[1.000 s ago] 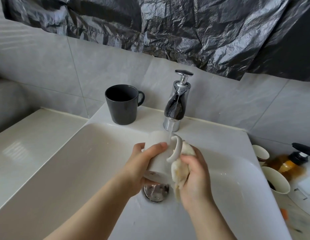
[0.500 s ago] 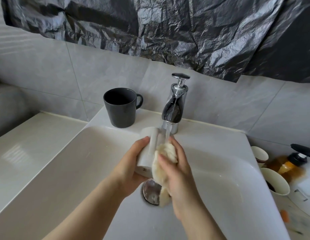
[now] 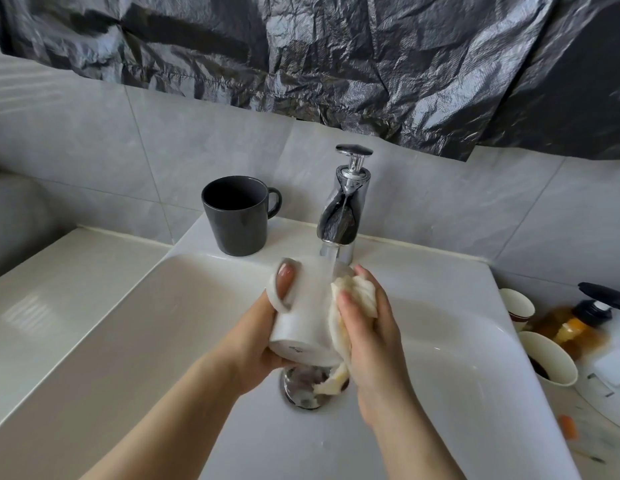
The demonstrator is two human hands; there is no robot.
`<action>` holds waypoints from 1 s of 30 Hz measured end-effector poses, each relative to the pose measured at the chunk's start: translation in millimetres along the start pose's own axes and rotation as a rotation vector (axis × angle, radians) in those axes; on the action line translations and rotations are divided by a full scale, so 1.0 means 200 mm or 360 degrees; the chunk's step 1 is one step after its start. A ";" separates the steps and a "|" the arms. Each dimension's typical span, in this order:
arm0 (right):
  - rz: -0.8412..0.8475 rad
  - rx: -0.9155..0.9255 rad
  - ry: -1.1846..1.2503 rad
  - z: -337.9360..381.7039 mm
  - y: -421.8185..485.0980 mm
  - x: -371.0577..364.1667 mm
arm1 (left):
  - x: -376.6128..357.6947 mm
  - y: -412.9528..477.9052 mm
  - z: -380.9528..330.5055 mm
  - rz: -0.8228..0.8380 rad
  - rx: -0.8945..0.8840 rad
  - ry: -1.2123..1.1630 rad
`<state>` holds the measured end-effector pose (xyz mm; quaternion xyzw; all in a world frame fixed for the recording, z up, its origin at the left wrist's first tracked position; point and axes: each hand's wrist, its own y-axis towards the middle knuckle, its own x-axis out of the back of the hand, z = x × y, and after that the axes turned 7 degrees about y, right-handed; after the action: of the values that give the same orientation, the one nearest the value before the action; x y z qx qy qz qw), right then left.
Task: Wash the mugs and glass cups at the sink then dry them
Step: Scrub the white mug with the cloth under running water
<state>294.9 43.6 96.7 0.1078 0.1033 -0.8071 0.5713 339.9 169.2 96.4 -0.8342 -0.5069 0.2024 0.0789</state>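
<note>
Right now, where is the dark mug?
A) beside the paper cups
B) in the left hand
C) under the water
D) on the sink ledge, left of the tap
D: the dark mug stands on the sink ledge left of the tap; the left hand holds the white mug, the right hand a cloth.

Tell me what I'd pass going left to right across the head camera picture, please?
Dark grey mug → white mug in the left hand → cloth in the right hand → small paper cup → amber pump bottle. The tap is left out; it overlaps the white mug.
</note>
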 end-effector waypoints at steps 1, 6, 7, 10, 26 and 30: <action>0.0001 -0.0046 0.0058 0.01 0.00 0.00 | 0.01 0.00 0.00 0.0005 0.0012 -0.0028; -0.0326 -0.0301 0.0263 -0.01 0.05 0.04 | -0.01 0.01 0.02 0.0044 0.0088 -0.0366; -0.0392 -0.0280 0.0233 -0.02 0.05 0.04 | -0.01 0.00 0.02 0.0042 0.0033 -0.0400; -0.0510 -0.0184 0.0075 -0.06 0.06 0.04 | -0.01 0.01 0.00 -0.0065 -0.0084 -0.0041; -0.0096 -0.0083 0.0220 -0.02 0.06 0.07 | 0.02 0.02 0.02 -0.0142 0.0125 -0.0148; 0.0028 0.0084 -0.0307 0.00 0.02 0.06 | 0.05 0.02 -0.01 -0.0321 0.0025 -0.0087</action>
<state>294.8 30.9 93.9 0.0453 0.0256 -0.8111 0.5826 349.2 176.0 94.4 -0.7724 -0.5887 0.2203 0.0915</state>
